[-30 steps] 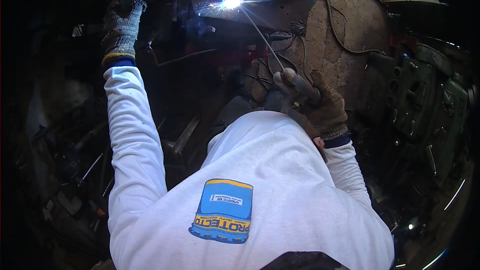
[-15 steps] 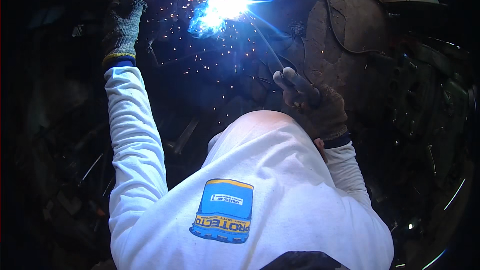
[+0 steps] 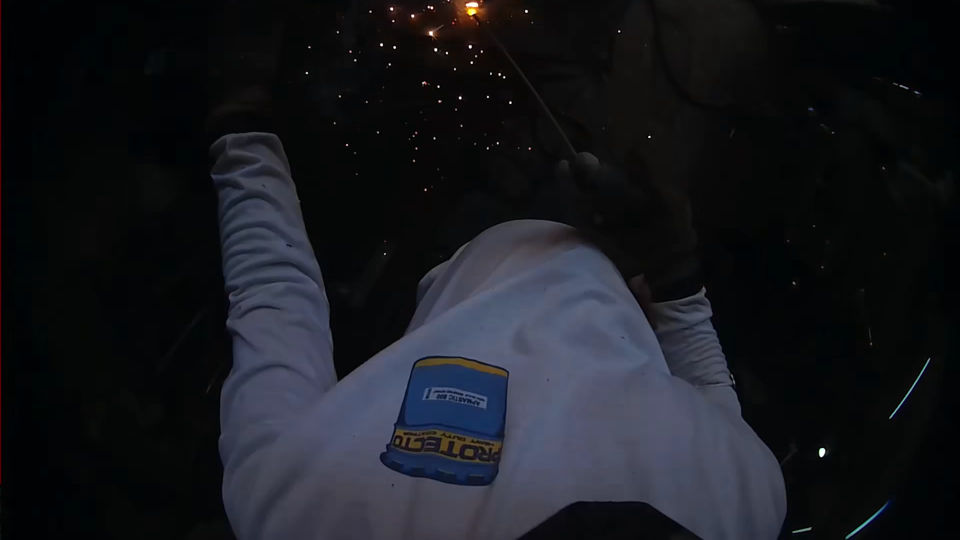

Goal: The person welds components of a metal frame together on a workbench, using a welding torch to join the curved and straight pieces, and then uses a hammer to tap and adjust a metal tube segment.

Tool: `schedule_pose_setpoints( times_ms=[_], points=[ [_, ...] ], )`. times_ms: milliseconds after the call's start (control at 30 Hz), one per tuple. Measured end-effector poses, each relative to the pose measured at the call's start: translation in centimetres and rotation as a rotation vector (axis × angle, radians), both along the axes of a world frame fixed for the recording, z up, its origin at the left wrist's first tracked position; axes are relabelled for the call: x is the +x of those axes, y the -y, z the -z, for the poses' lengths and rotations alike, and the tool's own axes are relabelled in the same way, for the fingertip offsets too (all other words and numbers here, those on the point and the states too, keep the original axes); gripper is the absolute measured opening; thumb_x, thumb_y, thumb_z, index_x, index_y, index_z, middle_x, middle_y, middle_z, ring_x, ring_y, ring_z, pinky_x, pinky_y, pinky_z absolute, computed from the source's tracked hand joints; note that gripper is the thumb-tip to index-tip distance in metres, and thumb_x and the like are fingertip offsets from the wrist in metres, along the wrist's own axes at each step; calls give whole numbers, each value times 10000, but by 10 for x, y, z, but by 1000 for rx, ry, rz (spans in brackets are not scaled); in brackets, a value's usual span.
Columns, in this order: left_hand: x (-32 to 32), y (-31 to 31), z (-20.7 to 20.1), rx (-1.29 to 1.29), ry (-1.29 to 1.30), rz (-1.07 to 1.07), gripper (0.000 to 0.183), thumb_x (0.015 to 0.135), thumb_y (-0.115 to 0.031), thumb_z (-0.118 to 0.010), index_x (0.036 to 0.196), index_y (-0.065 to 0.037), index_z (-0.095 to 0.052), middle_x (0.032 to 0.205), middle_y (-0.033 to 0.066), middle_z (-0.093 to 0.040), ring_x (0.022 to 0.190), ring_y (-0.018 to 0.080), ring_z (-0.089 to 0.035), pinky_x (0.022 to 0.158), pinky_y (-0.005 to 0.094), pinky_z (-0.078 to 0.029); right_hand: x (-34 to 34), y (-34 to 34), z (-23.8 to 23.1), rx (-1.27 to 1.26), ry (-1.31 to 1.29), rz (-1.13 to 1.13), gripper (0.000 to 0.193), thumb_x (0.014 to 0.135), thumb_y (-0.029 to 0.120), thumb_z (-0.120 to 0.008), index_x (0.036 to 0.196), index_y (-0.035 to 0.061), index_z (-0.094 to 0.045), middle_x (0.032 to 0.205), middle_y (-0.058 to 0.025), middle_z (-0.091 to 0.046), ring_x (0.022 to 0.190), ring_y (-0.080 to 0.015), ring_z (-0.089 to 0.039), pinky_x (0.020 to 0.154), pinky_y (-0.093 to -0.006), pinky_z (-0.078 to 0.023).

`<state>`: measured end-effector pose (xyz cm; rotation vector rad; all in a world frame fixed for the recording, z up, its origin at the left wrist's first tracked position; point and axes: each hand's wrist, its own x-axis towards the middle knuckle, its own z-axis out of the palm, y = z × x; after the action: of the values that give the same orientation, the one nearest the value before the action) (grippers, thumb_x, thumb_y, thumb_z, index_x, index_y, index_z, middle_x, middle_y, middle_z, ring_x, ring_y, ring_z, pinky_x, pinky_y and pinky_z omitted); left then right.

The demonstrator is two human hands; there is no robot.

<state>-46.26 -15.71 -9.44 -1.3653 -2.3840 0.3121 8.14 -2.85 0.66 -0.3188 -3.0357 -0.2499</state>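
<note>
Has dark letters (image 3: 440,445), upside down, on the yellow band (image 3: 455,449) of a blue printed picture (image 3: 460,380) on the white shirt (image 3: 620,400). Shows smaller letters (image 3: 460,398) on a little white label (image 3: 440,396) in the blue part.

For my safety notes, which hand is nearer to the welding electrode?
Right hand, at the lower end of the welding electrode; the left hand, barely visible, is farther left.
</note>
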Motion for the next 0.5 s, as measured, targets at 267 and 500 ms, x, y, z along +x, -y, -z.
schedule_pose_setpoints(
  times_ms=[267,500],
  points=[
    [-33,-1,8,-296,-269,79,558,977,-449,-500,1468,-194,-428,1460,166,-470,1342,307,-480,1130,405,-394,5,-4,12,-579,-115,320,476,950,249,-582,1413,238,-474,1382,35,-522,1256,-111,-517,1118,-377,-383],
    [-35,-5,18,53,62,-141,434,993,-218,-464,1424,-271,-481,1401,135,-514,1296,309,-506,1113,410,-416,13,-5,22,-832,-199,486,457,894,225,-637,1335,212,-520,1266,-5,-574,1160,-163,-571,1024,-383,-434]
  ],
)
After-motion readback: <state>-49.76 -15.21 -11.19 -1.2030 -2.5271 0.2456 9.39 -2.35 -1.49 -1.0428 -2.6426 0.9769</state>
